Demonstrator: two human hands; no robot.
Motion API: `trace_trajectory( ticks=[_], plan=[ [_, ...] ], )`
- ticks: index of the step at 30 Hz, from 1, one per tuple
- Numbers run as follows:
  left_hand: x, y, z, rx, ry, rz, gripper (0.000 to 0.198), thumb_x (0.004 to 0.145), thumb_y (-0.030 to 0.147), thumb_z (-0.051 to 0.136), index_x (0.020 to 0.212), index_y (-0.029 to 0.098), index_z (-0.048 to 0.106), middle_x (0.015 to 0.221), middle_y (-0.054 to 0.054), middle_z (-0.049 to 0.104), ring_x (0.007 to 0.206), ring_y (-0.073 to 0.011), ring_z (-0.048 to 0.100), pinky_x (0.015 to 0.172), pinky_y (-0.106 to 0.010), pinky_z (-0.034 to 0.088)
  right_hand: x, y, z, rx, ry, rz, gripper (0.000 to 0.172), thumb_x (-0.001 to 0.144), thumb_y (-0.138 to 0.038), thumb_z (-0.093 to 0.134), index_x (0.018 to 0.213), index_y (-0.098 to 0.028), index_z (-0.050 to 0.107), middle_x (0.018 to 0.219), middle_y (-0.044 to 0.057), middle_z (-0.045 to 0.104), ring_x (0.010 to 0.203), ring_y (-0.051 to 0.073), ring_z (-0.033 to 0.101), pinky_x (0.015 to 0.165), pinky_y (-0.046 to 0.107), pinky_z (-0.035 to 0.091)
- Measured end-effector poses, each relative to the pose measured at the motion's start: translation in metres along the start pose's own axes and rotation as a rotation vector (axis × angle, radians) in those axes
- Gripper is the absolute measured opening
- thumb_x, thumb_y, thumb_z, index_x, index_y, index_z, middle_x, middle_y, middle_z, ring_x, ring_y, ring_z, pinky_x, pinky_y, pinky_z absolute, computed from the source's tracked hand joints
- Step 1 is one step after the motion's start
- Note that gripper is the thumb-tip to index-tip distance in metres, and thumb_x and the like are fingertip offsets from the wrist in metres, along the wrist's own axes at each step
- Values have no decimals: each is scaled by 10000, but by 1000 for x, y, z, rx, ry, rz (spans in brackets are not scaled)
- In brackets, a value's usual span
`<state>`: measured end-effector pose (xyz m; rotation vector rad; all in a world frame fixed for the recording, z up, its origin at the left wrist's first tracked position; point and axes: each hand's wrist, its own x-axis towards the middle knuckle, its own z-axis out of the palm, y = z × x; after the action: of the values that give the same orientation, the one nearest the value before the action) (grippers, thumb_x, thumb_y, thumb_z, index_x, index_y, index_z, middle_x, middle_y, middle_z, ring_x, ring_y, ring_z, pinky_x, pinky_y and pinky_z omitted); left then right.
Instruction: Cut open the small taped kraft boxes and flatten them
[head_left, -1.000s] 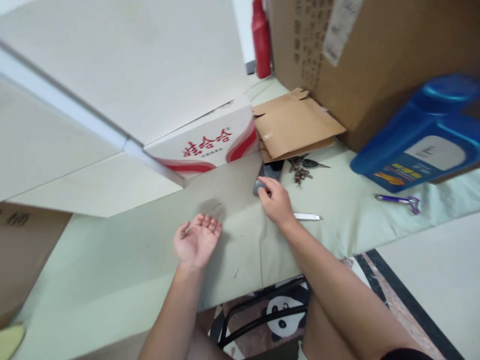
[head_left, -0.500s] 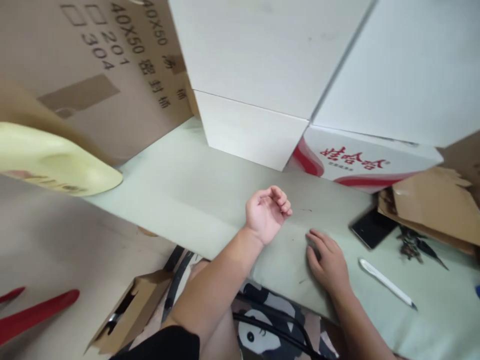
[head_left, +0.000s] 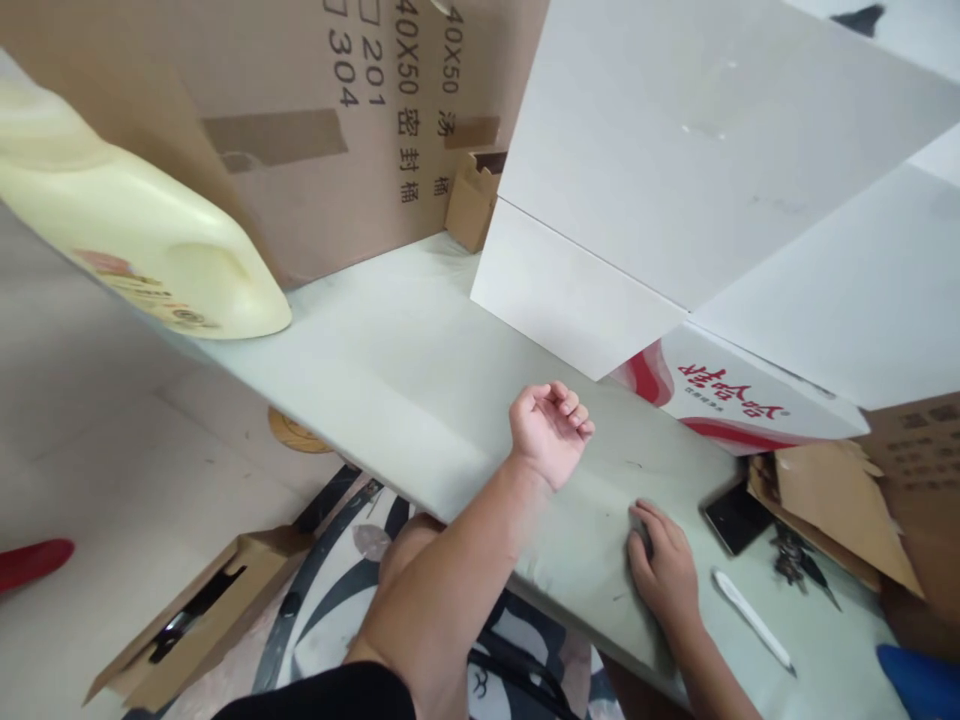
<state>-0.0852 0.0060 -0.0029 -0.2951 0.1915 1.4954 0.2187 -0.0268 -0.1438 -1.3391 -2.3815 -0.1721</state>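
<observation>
My left hand [head_left: 551, 432] rests palm up on the pale green tabletop [head_left: 360, 330], its fingers loosely curled and the palm bare. To its right my right hand [head_left: 665, 560] lies on its side on the same surface, thumb and fingers apart with nothing between them. Nearest to the right hand is a white pen [head_left: 754, 620] with a dark tip. Beyond the pen lie a bunch of keys [head_left: 791, 558] and a black phone [head_left: 736, 518], partly under a torn piece of cardboard [head_left: 840, 500].
Tall white boxes [head_left: 675, 150] stand behind my hands, beside a white and red carton [head_left: 720, 390]. A pale yellow bottle [head_left: 172, 240] stands at the left edge, before a large brown carton [head_left: 285, 200]. A small cardboard box [head_left: 472, 205] sits behind; an opened box [head_left: 202, 620] lies below.
The view has turned, so the bottle and small cardboard box show more, and a blue thing appears at the lower right. Both hands keep nearly the same pose on the table.
</observation>
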Motion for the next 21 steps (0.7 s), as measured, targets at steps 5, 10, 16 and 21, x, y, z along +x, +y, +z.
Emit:
trace_trajectory(
  ticks=[5,10,16,21],
  plan=[
    [-1,42,-9,-91,38,128,164,782,224,477,626,174,485,545,37,365,454,-101,380,515,-245,297,22,-8,-4,25,-13,-32,255,923,-333,480,1005,-187,672,1027,143,758,935,306,724,808,500,594],
    [-2,87,-17,-225,77,312,151,774,238,484,639,188,439,542,55,335,446,-84,366,521,-235,295,85,-38,5,102,-52,-123,260,917,-325,481,1040,-201,674,1055,130,756,974,285,729,841,466,600],
    [-5,98,-20,-288,91,282,157,784,229,492,644,184,439,559,57,334,450,-83,363,532,-242,286,202,-103,20,204,-86,-270,255,902,-261,503,1079,-216,681,1149,128,729,1058,270,708,887,434,595],
    [-8,114,-23,-340,77,247,191,831,236,467,648,181,452,578,55,327,475,-88,363,553,-247,288,290,-164,30,278,-47,-379,267,869,-230,544,1095,-223,687,1194,128,705,1120,287,684,967,478,568]
  ],
)
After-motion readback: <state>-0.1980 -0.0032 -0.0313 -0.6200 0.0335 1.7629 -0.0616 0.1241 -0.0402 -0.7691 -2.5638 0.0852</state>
